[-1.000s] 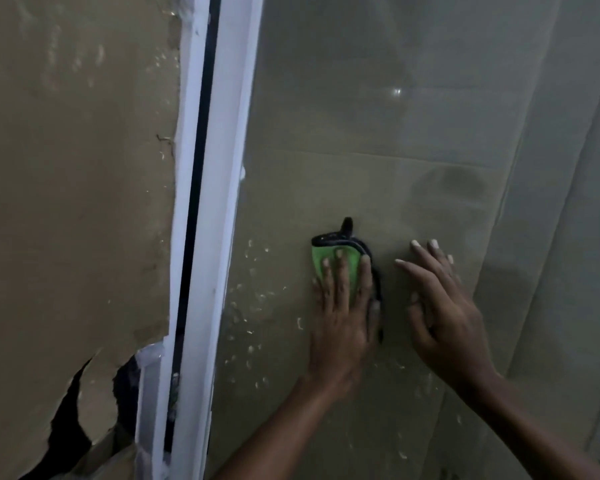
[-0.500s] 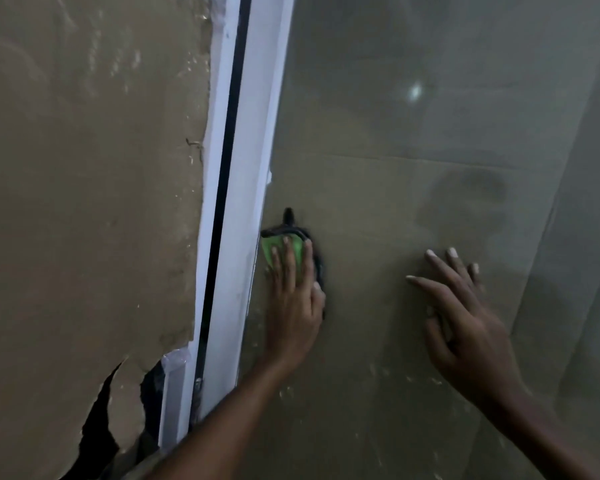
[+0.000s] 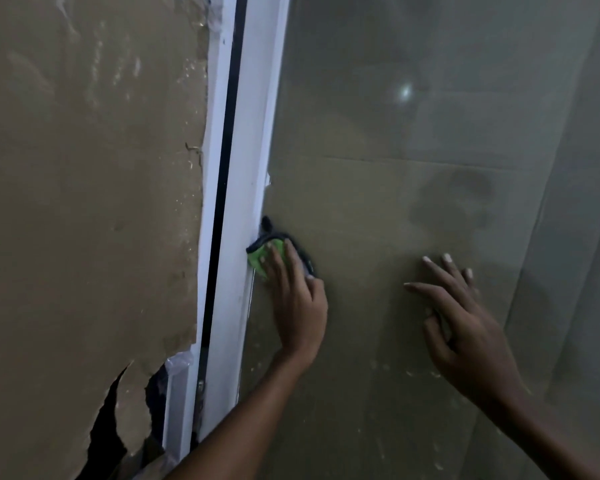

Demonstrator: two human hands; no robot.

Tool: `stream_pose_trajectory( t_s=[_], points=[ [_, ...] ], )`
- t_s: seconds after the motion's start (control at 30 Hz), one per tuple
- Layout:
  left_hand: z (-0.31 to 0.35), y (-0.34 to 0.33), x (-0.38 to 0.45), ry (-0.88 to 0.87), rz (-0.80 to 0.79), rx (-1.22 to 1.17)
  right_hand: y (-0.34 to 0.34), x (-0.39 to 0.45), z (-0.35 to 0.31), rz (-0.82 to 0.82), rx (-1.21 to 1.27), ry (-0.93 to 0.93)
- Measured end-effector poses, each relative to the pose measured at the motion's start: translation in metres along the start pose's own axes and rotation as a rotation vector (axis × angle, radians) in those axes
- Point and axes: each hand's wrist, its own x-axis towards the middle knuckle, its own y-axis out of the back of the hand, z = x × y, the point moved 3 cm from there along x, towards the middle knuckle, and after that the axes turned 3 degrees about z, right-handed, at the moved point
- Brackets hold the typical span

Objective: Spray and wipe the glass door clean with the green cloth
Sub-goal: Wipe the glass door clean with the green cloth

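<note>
Flat-fingered, a person's left hand (image 3: 297,303) presses the green cloth (image 3: 265,259) against the glass door (image 3: 378,209), fingers laid straight over the fabric rather than curled round it. The cloth, green with a dark edging, sits at the far left of the pane, touching the white door frame (image 3: 243,202), with part of it showing above and to the left of the fingertips. The right hand (image 3: 465,327) is spread on the same pane well to the right of the cloth, fingers extended and holding nothing. Pale specks dot the lower glass between and below the two forearms. A bright light spot (image 3: 404,91) and a dim reflection show higher on the pane. Left of the frame, torn brown covering (image 3: 84,202) hangs with a ragged dark gap (image 3: 108,431) at its lower edge.
</note>
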Motion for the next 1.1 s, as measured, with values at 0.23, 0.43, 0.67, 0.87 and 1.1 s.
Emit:
stream_pose_trajectory(
  t_s=[0.23, 0.43, 0.67, 0.87, 1.1],
  points=[
    [0.041, -0.028, -0.05, -0.595, -0.173, 0.13, 0.001, 0.002, -0.01, 0.036, 0.029, 0.016],
    [0.03, 0.0, -0.015, -0.455, -0.029, -0.016, 0.008, -0.007, -0.003, 0.046, 0.062, -0.007],
    [-0.024, -0.017, -0.059, -0.351, -0.066, 0.162, 0.005, -0.021, 0.0, 0.01, 0.082, 0.023],
    [-0.052, -0.005, -0.037, 0.064, 0.095, 0.033, 0.005, -0.027, 0.002, -0.014, 0.1, 0.024],
    [-0.065, -0.018, -0.14, 0.128, -0.05, 0.048, 0.001, -0.023, -0.002, -0.031, 0.111, 0.015]
  ],
)
